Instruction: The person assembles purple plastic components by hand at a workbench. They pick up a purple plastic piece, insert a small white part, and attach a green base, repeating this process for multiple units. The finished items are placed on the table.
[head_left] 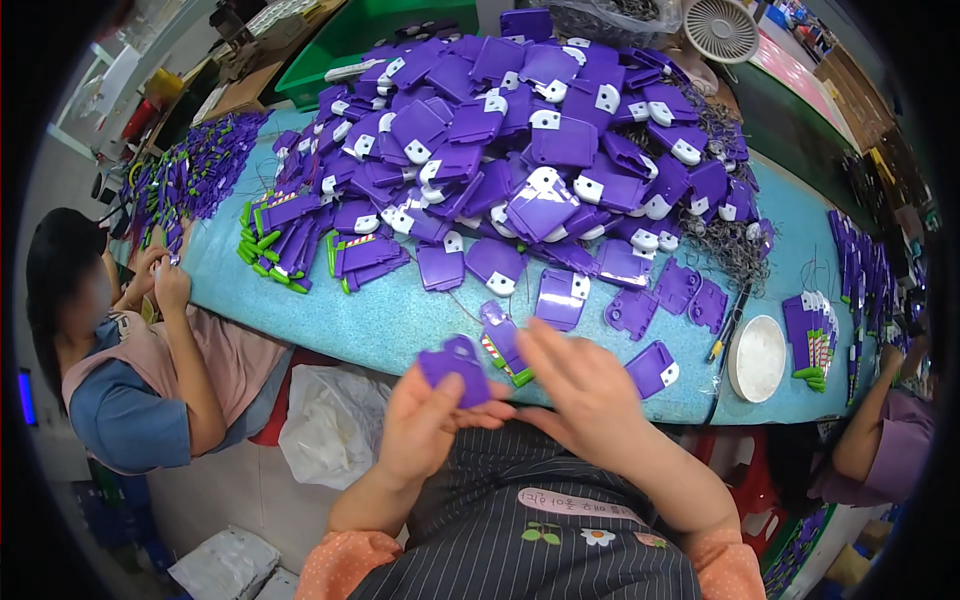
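My left hand [425,418] grips a flat purple plastic piece [458,372] above the table's near edge, thumb on its face. My right hand [590,390] is just to the right, its fingers stretched out and apart from that piece. Beyond the two hands lies a purple wing-shaped part [497,325] with a green edge and a red-and-white striped strip, partly covered by my right fingers. A purple panel with a white corner [652,370] lies to the right of my right hand. Several cut-out purple plates [678,286] rest farther back.
A large heap of purple-and-white panels [560,140] fills the table's far middle. Green-tipped wing parts [290,235] lie at left. A white dish [757,358] and a screwdriver [718,345] are at right. Co-workers sit on both sides; a white plastic bag [330,425] hangs below the edge.
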